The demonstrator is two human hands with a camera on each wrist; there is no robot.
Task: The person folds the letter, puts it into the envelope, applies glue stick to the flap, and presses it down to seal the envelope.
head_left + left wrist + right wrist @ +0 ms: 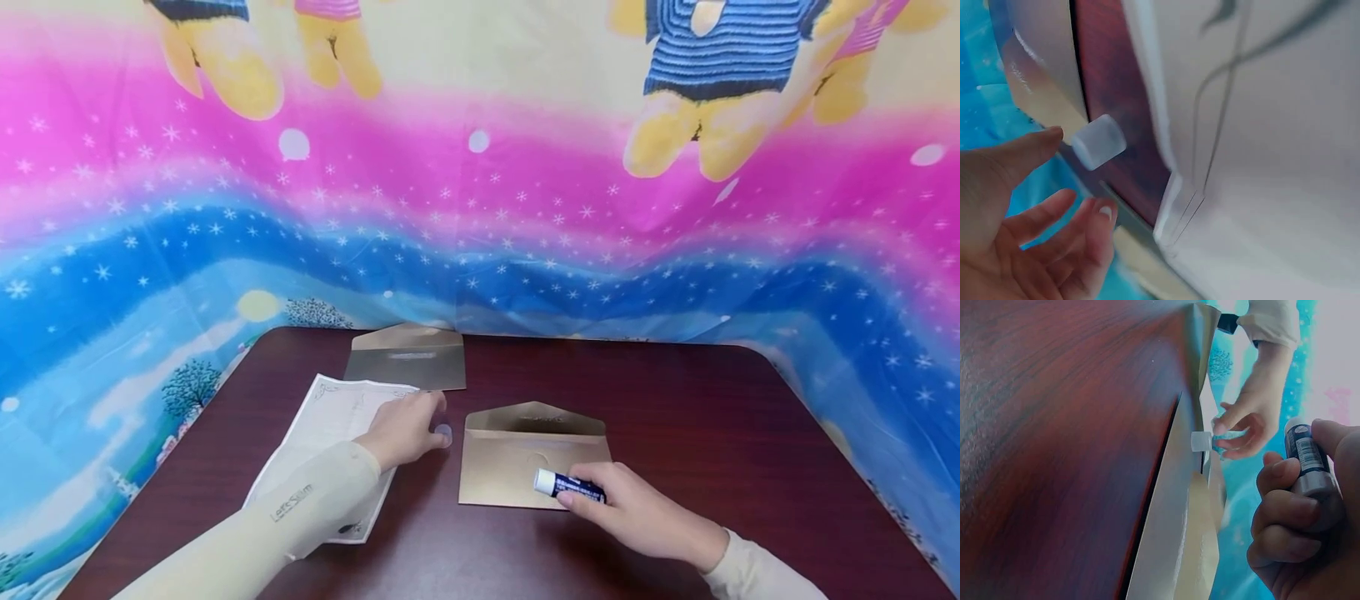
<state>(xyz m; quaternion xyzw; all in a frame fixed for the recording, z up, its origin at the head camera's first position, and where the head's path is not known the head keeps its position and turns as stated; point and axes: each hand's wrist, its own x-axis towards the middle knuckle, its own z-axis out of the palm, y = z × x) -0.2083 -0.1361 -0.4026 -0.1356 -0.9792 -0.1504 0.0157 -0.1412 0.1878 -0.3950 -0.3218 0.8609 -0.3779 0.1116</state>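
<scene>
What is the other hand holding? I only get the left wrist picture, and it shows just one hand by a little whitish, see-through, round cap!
Observer: The right hand grips a dark blue, cylindrical tube with printing on it and a white end.
Child: Ooh! What's behind that, in the head picture?
Observer: There, the tube overlaps the lower right part of a gold, rectangular paper envelope with its flap open.
Child: And what's on the arm I can't see, the left one?
Observer: A cream, long fabric sleeve, with dark lettering on the forearm.
</scene>
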